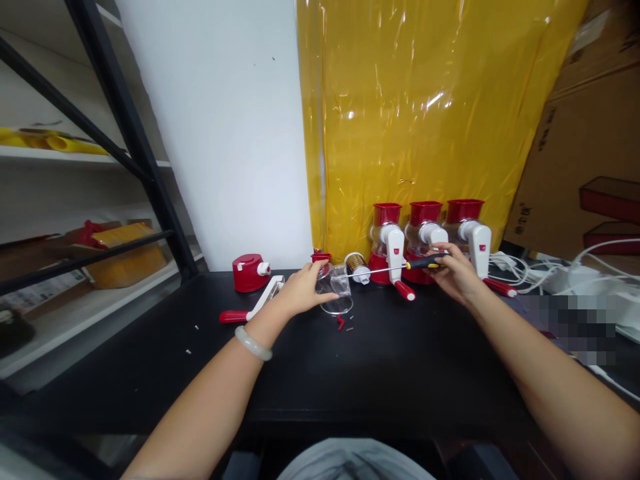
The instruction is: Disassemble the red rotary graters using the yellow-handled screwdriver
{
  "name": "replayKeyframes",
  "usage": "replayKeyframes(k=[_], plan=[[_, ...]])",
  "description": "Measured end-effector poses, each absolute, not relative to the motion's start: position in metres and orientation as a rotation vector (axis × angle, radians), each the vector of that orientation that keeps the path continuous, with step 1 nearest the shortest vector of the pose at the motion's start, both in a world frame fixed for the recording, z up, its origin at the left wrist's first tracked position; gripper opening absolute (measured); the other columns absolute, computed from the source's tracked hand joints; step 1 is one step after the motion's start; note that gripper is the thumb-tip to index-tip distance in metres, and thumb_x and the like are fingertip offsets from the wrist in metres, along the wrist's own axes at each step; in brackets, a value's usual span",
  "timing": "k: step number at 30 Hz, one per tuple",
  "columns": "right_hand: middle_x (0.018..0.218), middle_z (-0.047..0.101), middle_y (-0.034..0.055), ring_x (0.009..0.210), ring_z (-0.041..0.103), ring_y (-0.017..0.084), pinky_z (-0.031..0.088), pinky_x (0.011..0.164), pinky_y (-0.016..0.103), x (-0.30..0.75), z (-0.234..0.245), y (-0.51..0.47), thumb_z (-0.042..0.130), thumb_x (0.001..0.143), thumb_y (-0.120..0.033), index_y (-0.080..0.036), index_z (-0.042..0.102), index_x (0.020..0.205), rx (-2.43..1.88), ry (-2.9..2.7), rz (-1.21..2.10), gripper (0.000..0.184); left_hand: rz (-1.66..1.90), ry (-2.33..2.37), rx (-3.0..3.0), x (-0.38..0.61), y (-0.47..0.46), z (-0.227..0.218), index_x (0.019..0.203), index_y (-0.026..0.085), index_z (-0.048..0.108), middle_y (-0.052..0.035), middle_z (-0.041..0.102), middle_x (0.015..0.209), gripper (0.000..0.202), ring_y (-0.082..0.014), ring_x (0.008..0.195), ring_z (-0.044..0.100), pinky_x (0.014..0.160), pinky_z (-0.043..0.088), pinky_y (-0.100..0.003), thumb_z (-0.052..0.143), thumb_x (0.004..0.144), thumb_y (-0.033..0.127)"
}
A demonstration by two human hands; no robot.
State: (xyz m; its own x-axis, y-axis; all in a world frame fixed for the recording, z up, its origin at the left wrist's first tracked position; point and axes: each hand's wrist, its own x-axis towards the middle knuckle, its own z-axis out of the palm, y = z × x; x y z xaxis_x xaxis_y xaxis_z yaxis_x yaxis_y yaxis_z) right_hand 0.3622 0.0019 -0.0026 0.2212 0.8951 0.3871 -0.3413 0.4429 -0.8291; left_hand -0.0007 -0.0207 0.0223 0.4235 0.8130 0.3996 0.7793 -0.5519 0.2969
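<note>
My left hand [300, 291] is closed around a clear plastic body [336, 288] with a red top that stands on the black table [350, 373]. My right hand [453, 270] grips a screwdriver [395, 267] with a black and yellow handle; its thin shaft points left toward the clear body. A metal drum part [357, 265] lies just behind the clear body. A tiny red piece [341, 323] and small screws lie on the table in front of it.
Three red and white hand-crank grinders [430, 240] stand in a row against yellow plastic sheeting. A red cap [249, 272] and a white crank with red handle [253, 309] lie at the left. White cables [560, 273] lie at the right; a metal shelf [100, 267] stands left.
</note>
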Motion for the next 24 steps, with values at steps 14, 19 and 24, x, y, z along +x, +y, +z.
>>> replayKeyframes(k=[14, 19, 24], plan=[[0.082, 0.059, -0.0055, 0.074, 0.060, 0.011, 0.055, 0.069, 0.028, 0.3621, -0.0048, 0.0076, 0.077, 0.057, -0.019, -0.031, 0.059, 0.095, -0.660, -1.004, 0.909, 0.044, 0.772, 1.444, 2.618, -0.0016, -0.0194, 0.0208, 0.145, 0.021, 0.036, -0.0162, 0.054, 0.139, 0.086, -0.0342, 0.122, 0.057, 0.099, 0.047, -0.046, 0.069, 0.077, 0.060], [0.084, 0.065, -0.0029, 0.082, 0.065, 0.015, 0.056, 0.071, 0.029, 0.3598, -0.0050, 0.0073, 0.076, 0.054, -0.017, -0.028, 0.060, 0.091, -0.698, -1.012, 0.883, 0.041, 0.762, 1.455, 2.614, -0.0010, -0.0202, 0.0217, 0.145, 0.021, 0.036, -0.0165, 0.053, 0.139, 0.086, -0.0352, 0.122, 0.057, 0.099, 0.047, -0.048, 0.070, 0.077, 0.061], [0.084, 0.067, -0.0026, 0.082, 0.066, 0.016, 0.057, 0.073, 0.032, 0.3579, -0.0048, 0.0054, 0.076, 0.053, -0.016, -0.029, 0.061, 0.090, -0.689, -1.020, 0.895, 0.041, 0.801, 1.431, 2.595, -0.0014, -0.0204, 0.0206, 0.144, 0.023, 0.037, -0.0147, 0.054, 0.138, 0.084, -0.0333, 0.121, 0.058, 0.098, 0.048, -0.046, 0.071, 0.076, 0.058]])
